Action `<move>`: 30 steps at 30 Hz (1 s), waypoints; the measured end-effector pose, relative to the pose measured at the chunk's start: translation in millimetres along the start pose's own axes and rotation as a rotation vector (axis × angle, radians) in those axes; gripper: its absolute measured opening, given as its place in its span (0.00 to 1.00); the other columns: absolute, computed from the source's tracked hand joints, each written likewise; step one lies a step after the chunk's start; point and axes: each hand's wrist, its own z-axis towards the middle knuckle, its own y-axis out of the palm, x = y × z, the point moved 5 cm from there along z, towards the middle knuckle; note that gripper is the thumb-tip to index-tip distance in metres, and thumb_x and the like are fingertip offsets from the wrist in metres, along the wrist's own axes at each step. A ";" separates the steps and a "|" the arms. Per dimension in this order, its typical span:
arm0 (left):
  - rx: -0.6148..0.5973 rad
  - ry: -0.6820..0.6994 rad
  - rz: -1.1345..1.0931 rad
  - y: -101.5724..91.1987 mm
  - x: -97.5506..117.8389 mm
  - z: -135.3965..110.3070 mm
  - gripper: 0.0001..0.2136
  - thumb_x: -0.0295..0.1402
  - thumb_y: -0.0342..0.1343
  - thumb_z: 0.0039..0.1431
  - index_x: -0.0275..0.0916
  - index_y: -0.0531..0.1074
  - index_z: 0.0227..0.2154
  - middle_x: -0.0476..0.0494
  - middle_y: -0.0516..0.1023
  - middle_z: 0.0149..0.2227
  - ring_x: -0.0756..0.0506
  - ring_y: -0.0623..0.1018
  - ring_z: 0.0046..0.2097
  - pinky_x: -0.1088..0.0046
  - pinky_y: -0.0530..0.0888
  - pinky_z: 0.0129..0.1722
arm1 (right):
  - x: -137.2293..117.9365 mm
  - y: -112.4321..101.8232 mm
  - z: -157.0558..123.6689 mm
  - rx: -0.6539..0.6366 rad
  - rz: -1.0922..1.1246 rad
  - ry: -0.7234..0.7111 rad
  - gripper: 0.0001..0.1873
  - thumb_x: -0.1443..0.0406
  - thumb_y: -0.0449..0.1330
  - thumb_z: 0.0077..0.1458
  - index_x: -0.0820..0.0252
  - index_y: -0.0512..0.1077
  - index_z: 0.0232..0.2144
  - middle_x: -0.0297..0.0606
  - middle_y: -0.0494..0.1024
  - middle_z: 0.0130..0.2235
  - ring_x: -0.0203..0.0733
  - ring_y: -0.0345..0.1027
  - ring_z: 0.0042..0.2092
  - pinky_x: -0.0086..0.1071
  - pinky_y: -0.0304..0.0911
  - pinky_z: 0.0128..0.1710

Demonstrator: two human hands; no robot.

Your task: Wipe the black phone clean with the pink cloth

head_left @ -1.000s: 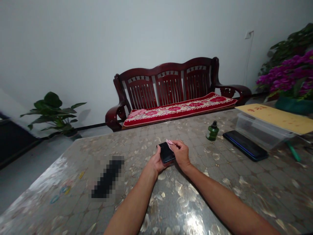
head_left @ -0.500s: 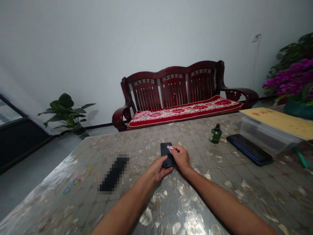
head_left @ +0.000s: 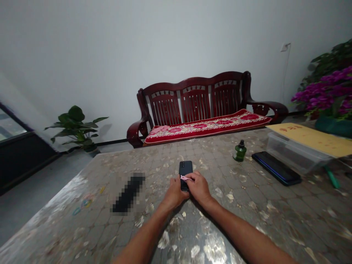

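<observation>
On the patterned worktop [head_left: 247, 220], the left hand [head_left: 173, 193] curls around the near left edge of a black phone [head_left: 186, 168] lying flat at the middle. Just right of it, the right hand [head_left: 198, 187] pinches a small pink sliver [head_left: 184, 178] against the phone's near end.

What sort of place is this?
Probably a home living room: a carved dark-red wooden bench with a red floral cushion, a green potted plant, and a glossy patterned table where the left hand holds a small black phone and the right hand pinches a pink scrap against it.
</observation>
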 end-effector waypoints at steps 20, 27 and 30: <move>0.018 0.019 1.272 12.2 22.9 -18.5 0.23 0.39 0.58 0.60 0.38 0.65 0.57 0.36 0.69 0.54 0.41 0.78 0.47 0.72 0.70 0.40 | -0.3 0.9 -7.9 -0.172 -0.017 0.099 0.08 0.65 0.61 0.52 0.57 0.82 0.29 0.37 0.79 0.32 0.41 0.73 0.36 0.30 0.63 0.38; -0.013 0.063 1.267 -2.6 37.5 -17.3 0.26 0.45 0.64 0.52 0.40 0.71 0.53 0.38 0.74 0.48 0.37 0.77 0.49 0.67 0.70 0.45 | 21.5 -8.5 13.5 -0.114 0.336 0.148 0.14 0.56 0.66 0.48 0.60 0.82 0.31 0.41 0.83 0.34 0.47 0.75 0.37 0.35 0.67 0.40; 0.055 0.071 1.292 5.1 40.4 -16.2 0.33 0.49 0.64 0.50 0.38 0.67 0.57 0.35 0.74 0.50 0.35 0.74 0.53 0.64 0.68 0.51 | 30.0 -15.5 37.0 -0.106 0.229 0.144 0.16 0.53 0.64 0.50 0.60 0.82 0.32 0.40 0.83 0.33 0.46 0.74 0.36 0.35 0.66 0.39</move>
